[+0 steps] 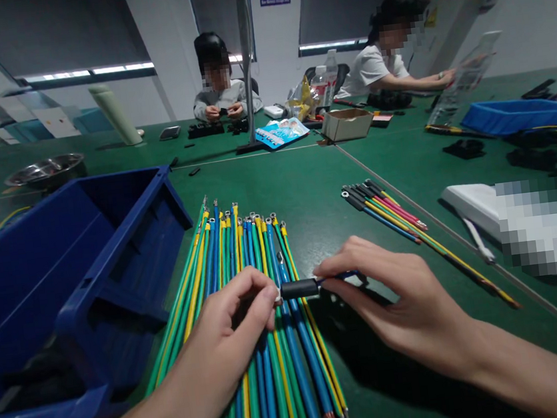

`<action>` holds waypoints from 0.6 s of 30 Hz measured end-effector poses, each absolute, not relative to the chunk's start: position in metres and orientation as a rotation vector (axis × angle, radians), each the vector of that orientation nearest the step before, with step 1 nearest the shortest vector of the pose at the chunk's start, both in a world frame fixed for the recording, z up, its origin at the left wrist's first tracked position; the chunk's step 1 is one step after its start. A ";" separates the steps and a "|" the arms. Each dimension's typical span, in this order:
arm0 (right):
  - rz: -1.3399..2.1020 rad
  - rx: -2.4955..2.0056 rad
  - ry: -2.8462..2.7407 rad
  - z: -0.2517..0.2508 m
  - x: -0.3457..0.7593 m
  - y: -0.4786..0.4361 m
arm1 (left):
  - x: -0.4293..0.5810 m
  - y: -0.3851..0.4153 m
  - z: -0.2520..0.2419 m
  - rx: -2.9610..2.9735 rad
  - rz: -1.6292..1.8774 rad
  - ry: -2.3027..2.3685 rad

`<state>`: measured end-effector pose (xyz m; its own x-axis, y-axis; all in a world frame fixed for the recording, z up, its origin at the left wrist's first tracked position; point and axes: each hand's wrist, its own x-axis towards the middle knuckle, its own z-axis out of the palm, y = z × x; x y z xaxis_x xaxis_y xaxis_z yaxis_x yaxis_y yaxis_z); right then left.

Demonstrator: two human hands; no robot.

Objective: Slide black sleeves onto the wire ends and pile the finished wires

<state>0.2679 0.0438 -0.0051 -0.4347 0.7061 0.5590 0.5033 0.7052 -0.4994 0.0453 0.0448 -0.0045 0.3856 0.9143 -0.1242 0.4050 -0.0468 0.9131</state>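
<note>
Between my two hands, a short dark cable with a black sleeve is held level. My left hand pinches its pale end piece between thumb and forefinger. Thumb and fingers of my right hand close on the thin dark blue part at the sleeve's other end. Under my left hand lies a wide row of blue and yellow-green cables, with lugs at the far ends and bare copper at some near ends. Off to the right is a smaller bunch of cables in red, blue, black and yellow-green.
A dark blue bin stands at the left, a metal bowl behind it. A metal pole, a cardboard box and a blue tray are farther back. A white device lies right. Two people sit across the table.
</note>
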 end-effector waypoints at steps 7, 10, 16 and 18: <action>0.183 -0.941 -2.109 -0.006 0.274 0.043 | 0.045 0.038 -0.006 1.864 0.700 1.234; -0.084 -1.071 -2.091 -0.010 0.289 0.054 | 0.045 0.038 -0.012 2.103 0.853 1.244; -0.326 -1.554 -2.170 -0.015 0.314 0.075 | 0.042 0.036 -0.022 2.562 0.835 0.968; -0.227 -1.518 -2.282 -0.015 0.316 0.076 | 0.041 0.035 -0.024 2.610 0.756 0.947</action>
<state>0.3165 0.0755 -0.0149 -0.3377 0.8500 0.4043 0.9129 0.4004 -0.0792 0.0415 0.0354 -0.0239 0.6512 0.6554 0.3826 0.5182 -0.7524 0.4067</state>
